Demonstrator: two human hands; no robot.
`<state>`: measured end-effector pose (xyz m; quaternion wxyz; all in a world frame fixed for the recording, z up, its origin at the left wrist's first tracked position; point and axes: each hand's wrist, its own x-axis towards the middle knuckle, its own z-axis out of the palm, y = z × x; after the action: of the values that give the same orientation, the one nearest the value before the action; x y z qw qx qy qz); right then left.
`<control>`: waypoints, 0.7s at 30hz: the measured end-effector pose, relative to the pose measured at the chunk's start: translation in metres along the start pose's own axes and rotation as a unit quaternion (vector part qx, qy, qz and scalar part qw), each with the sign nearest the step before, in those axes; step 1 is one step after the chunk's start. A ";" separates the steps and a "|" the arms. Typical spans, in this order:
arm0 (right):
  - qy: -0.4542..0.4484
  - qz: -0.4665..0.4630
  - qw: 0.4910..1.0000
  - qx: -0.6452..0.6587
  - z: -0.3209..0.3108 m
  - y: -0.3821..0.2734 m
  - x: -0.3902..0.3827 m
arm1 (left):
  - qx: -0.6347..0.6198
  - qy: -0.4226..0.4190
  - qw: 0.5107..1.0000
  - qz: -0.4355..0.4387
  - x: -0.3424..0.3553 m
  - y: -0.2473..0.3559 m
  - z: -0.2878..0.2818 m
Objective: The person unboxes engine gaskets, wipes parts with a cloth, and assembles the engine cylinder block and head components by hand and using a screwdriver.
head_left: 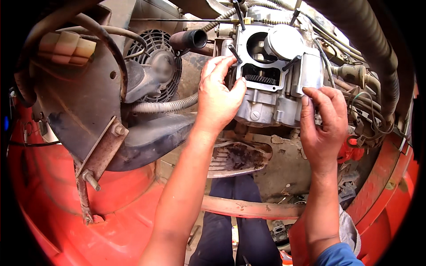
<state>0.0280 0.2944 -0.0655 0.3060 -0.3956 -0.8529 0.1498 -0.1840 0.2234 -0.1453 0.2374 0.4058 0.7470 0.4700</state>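
A grey metal engine block (257, 106) stands at the top middle, its flat upper face (284, 76) exposed. A round piston (284, 42) sticks up beside the dark bore, and a toothed chain or gear (262, 80) shows in the lower opening. Several black studs (291, 63) rise around the face. My left hand (217, 93) rests at the face's left edge, thumb and forefinger apart, with nothing visible held. At the block's lower right edge my right hand (326, 115) has its fingers curled, thumb and forefinger close together; anything between them is hidden.
A radiator fan (157, 62) and a dark open-ended hose (191, 40) lie left of the engine. A thick ribbed hose (372, 40) arches at upper right. Below are a metal footrest-like plate (239, 157), a reddish crossbar (253, 207) and red body panels (97, 199).
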 end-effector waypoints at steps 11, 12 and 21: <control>-0.109 -0.122 0.980 -0.109 0.019 -0.023 0.001 | 0.031 0.014 0.999 -0.012 0.007 0.001 0.006; -0.106 -0.143 0.981 -0.070 0.026 -0.024 0.003 | -0.023 0.014 0.999 -0.028 0.007 -0.002 0.008; -0.249 -0.099 0.963 -0.037 0.072 -0.030 0.024 | -0.104 0.011 0.992 -0.068 0.018 -0.005 0.009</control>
<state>-0.0473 0.2925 -0.0959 0.0823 -0.2701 -0.9422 0.1805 -0.1889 0.2417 -0.1532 0.3015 0.3217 0.7227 0.5323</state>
